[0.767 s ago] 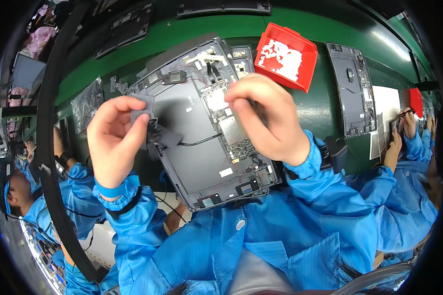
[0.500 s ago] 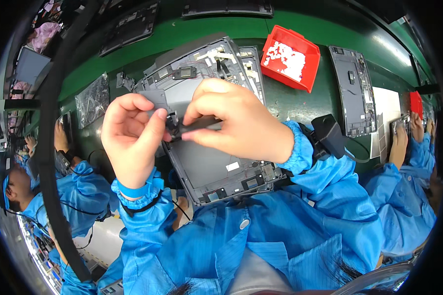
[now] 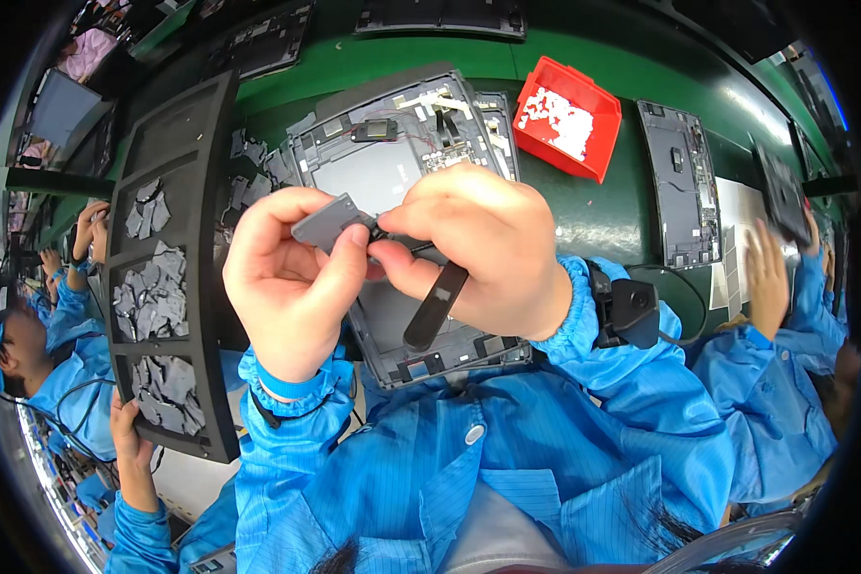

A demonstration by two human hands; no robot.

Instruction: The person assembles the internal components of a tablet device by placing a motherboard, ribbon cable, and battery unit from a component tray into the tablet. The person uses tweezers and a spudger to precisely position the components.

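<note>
Here: left hand (image 3: 292,277) pinches grey plate (image 3: 331,222) | right hand (image 3: 488,249) pinches small dark part (image 3: 377,232), indistinct | device (image 3: 388,335) partly hidden

Can't see the middle of the open device (image 3: 387,330), hidden by the left hand (image 3: 287,273) and right hand (image 3: 483,244). Can't make out the tiny dark part (image 3: 380,231) between the hands — too small. Partly covered by the left thumb (image 3: 342,260): the gray plate (image 3: 328,222). Cut off by the top edge: another dark casing (image 3: 440,17). Blurred at far right — a dark panel (image 3: 783,191) near a co-worker's hand (image 3: 767,277).
</note>
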